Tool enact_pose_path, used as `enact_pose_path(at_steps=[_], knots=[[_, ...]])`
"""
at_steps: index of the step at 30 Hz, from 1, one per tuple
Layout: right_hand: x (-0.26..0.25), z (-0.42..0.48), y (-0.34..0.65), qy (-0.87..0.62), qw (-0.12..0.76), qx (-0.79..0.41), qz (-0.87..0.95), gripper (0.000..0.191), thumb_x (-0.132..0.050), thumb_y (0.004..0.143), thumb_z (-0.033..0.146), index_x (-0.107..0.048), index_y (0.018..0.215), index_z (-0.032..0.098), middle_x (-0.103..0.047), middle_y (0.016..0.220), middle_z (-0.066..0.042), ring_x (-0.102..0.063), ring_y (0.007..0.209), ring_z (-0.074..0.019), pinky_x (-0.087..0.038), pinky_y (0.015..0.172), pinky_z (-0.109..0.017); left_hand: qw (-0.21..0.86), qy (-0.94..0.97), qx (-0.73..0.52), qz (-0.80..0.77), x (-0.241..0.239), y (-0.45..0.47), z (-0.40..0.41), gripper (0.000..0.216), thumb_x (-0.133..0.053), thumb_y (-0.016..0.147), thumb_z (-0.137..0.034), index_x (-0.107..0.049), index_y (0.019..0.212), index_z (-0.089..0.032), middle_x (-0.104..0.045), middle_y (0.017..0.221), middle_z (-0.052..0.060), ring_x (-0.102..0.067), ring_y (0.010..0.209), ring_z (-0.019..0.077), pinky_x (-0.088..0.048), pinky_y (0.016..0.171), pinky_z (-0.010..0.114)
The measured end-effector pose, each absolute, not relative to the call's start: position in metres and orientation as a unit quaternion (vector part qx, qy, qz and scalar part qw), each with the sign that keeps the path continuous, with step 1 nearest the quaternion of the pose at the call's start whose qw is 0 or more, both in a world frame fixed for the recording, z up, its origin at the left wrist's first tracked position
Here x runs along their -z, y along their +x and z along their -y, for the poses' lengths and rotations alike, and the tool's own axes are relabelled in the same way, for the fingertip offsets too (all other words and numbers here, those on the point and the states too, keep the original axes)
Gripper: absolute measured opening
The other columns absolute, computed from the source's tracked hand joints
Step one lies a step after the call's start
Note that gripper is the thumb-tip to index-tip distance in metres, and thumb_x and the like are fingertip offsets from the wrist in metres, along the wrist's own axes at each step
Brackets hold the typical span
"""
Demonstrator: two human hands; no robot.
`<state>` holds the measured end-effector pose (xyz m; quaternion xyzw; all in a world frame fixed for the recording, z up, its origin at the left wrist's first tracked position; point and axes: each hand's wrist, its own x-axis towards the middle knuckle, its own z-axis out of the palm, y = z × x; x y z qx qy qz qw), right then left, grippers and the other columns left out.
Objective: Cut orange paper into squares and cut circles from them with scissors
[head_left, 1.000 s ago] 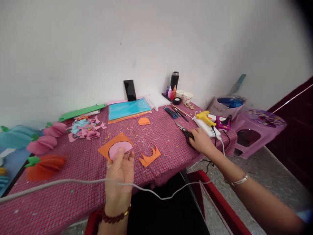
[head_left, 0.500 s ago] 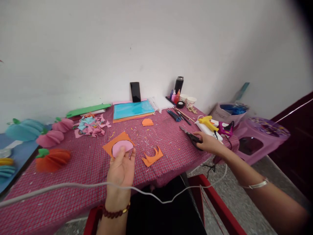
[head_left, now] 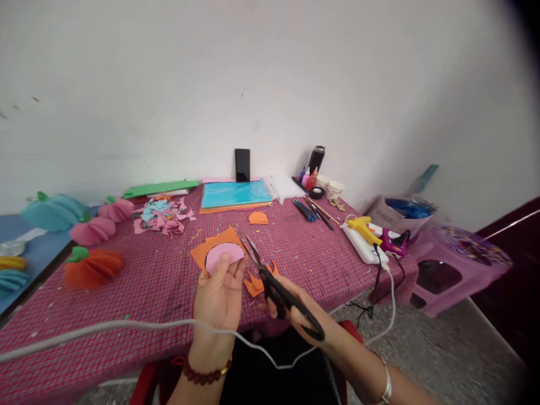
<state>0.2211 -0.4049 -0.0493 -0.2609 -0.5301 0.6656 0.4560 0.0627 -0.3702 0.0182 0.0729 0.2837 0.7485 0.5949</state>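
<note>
My left hand point(head_left: 221, 289) pinches a pink half-round paper piece point(head_left: 223, 256) flat against several layers of orange paper point(head_left: 205, 249), thumb on top. A dark outline follows the pink piece's curved edge. In my right hand point(head_left: 295, 306) is a pair of black-handled scissors point(head_left: 274, 287), fingers in the handles. Their blades are a little apart and point up and left, just right of the orange paper. An orange offcut point(head_left: 254, 284) with a jagged edge lies on the table behind the scissors, partly hidden. Farther back rests an orange half-round stack point(head_left: 258, 217).
Paper pumpkins point(head_left: 93, 268) stand at the left beside a pile of paper scraps point(head_left: 164, 215). Blue sheets point(head_left: 236, 194) and a phone point(head_left: 242, 165) are at the back. On the right are pens point(head_left: 304, 211), a yellow glue gun point(head_left: 365, 229) and a power strip point(head_left: 365, 247). A white cable point(head_left: 160, 323) crosses in front.
My right hand has lifted the scissors from the table's right side and brought them left, close to the orange paper. My left hand still holds the pink and orange papers.
</note>
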Motion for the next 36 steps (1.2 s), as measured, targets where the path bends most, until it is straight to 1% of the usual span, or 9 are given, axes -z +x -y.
enact_pose_path(at_steps=[3, 6, 9, 15, 21, 23, 29, 33, 36], knots=[[0.056, 0.401, 0.212, -0.259, 0.463, -0.660, 0.533, 0.092, -0.070, 0.062, 0.076, -0.053, 0.134, 0.022, -0.053, 0.078, 0.000, -0.046, 0.068, -0.0159, -0.046, 0.082, -0.040, 0.582, 0.092, -0.761, -0.272, -0.010, 0.065, 0.367, 0.021, -0.073, 0.067, -0.002, -0.061, 0.074, -0.018, -0.072, 0.080, -0.001, -0.070, 0.079, 0.0161, -0.059, 0.080, 0.036], [0.063, 0.400, 0.208, -0.261, 0.486, -0.655, 0.517, 0.087, -0.072, 0.063, 0.073, -0.055, 0.133, 0.025, -0.052, 0.076, 0.002, -0.046, 0.065, -0.0147, -0.047, 0.084, -0.043, 0.578, 0.107, -0.760, -0.277, -0.005, 0.068, 0.365, 0.021, -0.076, 0.066, -0.005, -0.065, 0.079, -0.018, -0.073, 0.082, 0.000, -0.070, 0.081, 0.0155, -0.059, 0.080, 0.033], [0.070, 0.397, 0.207, -0.267, 0.495, -0.647, 0.515, 0.082, -0.073, 0.065, 0.070, -0.057, 0.132, 0.025, -0.051, 0.073, 0.002, -0.047, 0.063, -0.0145, -0.048, 0.082, -0.043, 0.576, 0.113, -0.757, -0.289, -0.002, 0.072, 0.363, 0.023, -0.077, 0.066, -0.006, -0.067, 0.083, -0.017, -0.074, 0.083, 0.000, -0.070, 0.079, 0.0139, -0.058, 0.079, 0.029], [0.072, 0.395, 0.210, -0.277, 0.488, -0.642, 0.522, 0.079, -0.074, 0.067, 0.066, -0.057, 0.133, 0.025, -0.053, 0.069, 0.003, -0.047, 0.061, -0.0140, -0.046, 0.069, -0.035, 0.577, 0.094, -0.755, -0.298, 0.002, 0.077, 0.362, 0.022, -0.076, 0.066, -0.004, -0.065, 0.080, -0.016, -0.073, 0.079, 0.000, -0.069, 0.074, 0.0131, -0.058, 0.076, 0.028], [0.069, 0.398, 0.208, -0.287, 0.503, -0.651, 0.491, 0.074, -0.075, 0.065, 0.068, -0.062, 0.125, 0.026, -0.053, 0.068, 0.003, -0.044, 0.056, -0.0127, -0.045, 0.067, -0.035, 0.593, 0.086, -0.745, -0.293, 0.001, 0.078, 0.362, 0.020, -0.075, 0.066, -0.005, -0.063, 0.078, -0.015, -0.072, 0.078, 0.000, -0.069, 0.072, 0.0136, -0.058, 0.076, 0.028], [0.069, 0.398, 0.208, -0.287, 0.500, -0.654, 0.490, 0.076, -0.075, 0.064, 0.068, -0.062, 0.126, 0.026, -0.053, 0.068, 0.002, -0.044, 0.057, -0.0130, -0.045, 0.068, -0.036, 0.602, 0.086, -0.739, -0.290, 0.002, 0.078, 0.362, 0.021, -0.075, 0.066, -0.005, -0.062, 0.079, -0.015, -0.071, 0.077, 0.001, -0.070, 0.073, 0.0146, -0.059, 0.075, 0.029], [0.073, 0.395, 0.208, -0.288, 0.497, -0.652, 0.495, 0.081, -0.077, 0.061, 0.068, -0.059, 0.129, 0.029, -0.054, 0.081, 0.000, -0.050, 0.070, -0.0168, -0.045, 0.077, -0.037, 0.602, 0.077, -0.739, -0.293, 0.004, 0.078, 0.362, 0.021, -0.074, 0.067, -0.004, -0.062, 0.080, -0.016, -0.072, 0.078, 0.000, -0.070, 0.073, 0.0146, -0.058, 0.074, 0.028], [0.088, 0.389, 0.208, -0.299, 0.503, -0.622, 0.520, 0.079, -0.076, 0.062, 0.068, -0.058, 0.129, 0.030, -0.052, 0.076, 0.000, -0.050, 0.067, -0.0180, -0.046, 0.079, -0.042, 0.602, 0.067, -0.738, -0.297, 0.006, 0.079, 0.362, 0.019, -0.074, 0.067, -0.005, -0.063, 0.078, -0.015, -0.072, 0.078, 0.002, -0.070, 0.072, 0.0144, -0.059, 0.073, 0.027], [0.099, 0.387, 0.209, -0.304, 0.507, -0.608, 0.530, 0.076, -0.074, 0.064, 0.067, -0.058, 0.129, 0.031, -0.051, 0.075, 0.000, -0.049, 0.065, -0.0181, -0.046, 0.075, -0.041, 0.604, 0.068, -0.735, -0.299, 0.008, 0.080, 0.361, 0.018, -0.075, 0.066, -0.005, -0.063, 0.077, -0.014, -0.072, 0.080, 0.004, -0.070, 0.073, 0.0148, -0.060, 0.072, 0.026]])
